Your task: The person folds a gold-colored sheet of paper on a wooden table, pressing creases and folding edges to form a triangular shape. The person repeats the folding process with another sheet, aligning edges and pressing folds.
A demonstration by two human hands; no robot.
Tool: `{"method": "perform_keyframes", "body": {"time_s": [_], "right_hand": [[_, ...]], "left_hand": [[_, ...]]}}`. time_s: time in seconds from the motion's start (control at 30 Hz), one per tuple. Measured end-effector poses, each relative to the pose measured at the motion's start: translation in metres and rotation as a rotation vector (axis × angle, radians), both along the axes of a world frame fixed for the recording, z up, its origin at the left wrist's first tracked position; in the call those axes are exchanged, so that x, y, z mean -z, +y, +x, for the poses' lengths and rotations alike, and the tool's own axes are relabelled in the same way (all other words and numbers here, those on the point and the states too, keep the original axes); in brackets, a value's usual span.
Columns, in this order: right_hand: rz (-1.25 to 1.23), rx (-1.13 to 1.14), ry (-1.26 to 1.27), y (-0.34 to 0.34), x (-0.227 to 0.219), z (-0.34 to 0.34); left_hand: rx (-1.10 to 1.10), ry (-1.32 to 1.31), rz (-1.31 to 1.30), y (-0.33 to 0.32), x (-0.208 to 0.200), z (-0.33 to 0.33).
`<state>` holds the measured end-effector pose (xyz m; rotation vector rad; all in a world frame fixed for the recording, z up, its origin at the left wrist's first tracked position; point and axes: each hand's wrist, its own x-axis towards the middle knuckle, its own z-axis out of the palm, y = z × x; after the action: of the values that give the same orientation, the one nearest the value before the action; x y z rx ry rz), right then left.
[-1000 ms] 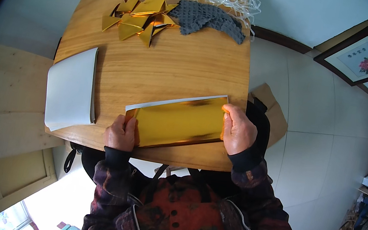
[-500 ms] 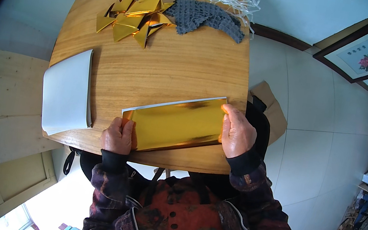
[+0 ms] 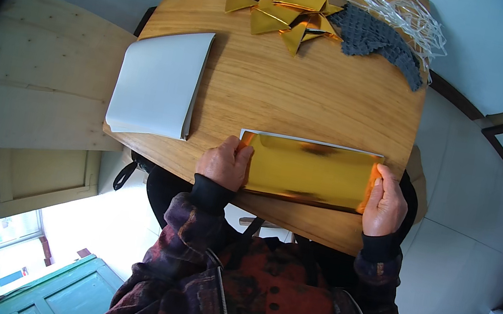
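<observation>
A folded sheet of shiny gold foil paper (image 3: 308, 174) lies near the table's front edge, its long side running left to right. Along its far edge shows a thin strip of white backing. My left hand (image 3: 223, 161) pinches the paper's left end between thumb and fingers. At the opposite end my right hand (image 3: 387, 205) grips the paper the same way, thumb on top. The undersides of the fingers are hidden by the paper.
A stack of white sheets (image 3: 158, 85) lies at the table's left. Folded gold foil pieces (image 3: 289, 9) are heaped at the back, beside a crumpled grey cloth (image 3: 381, 40) and clear plastic strips (image 3: 396, 8). The wooden table (image 3: 289, 93) ends just before my body.
The view has turned, so the table and everything on it appear shifted right and rotated clockwise. Less white shows along the paper's far edge. Both hands keep hold of its ends.
</observation>
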<state>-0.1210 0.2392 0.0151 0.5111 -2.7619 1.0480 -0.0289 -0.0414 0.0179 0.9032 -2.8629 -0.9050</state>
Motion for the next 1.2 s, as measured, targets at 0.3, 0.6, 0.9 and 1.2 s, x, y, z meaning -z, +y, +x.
{"method": "perform_keyframes", "body": {"time_s": [0.3,0.6,0.9,1.2], "right_hand": [[-0.02,0.014,-0.043,-0.001,-0.001,0.0],[0.014,0.013,-0.01,-0.002,0.0,0.0],[0.024,0.059,-0.071,-0.003,-0.002,0.001],[0.019,0.065,-0.057,-0.002,0.003,0.001]], "left_hand": [[-0.005,-0.013,-0.027,0.0,0.001,-0.001],[-0.011,-0.002,-0.035,-0.004,0.008,0.001],[0.015,0.029,-0.036,-0.006,0.004,-0.001],[0.011,0.001,-0.003,-0.006,0.001,-0.002]]}}
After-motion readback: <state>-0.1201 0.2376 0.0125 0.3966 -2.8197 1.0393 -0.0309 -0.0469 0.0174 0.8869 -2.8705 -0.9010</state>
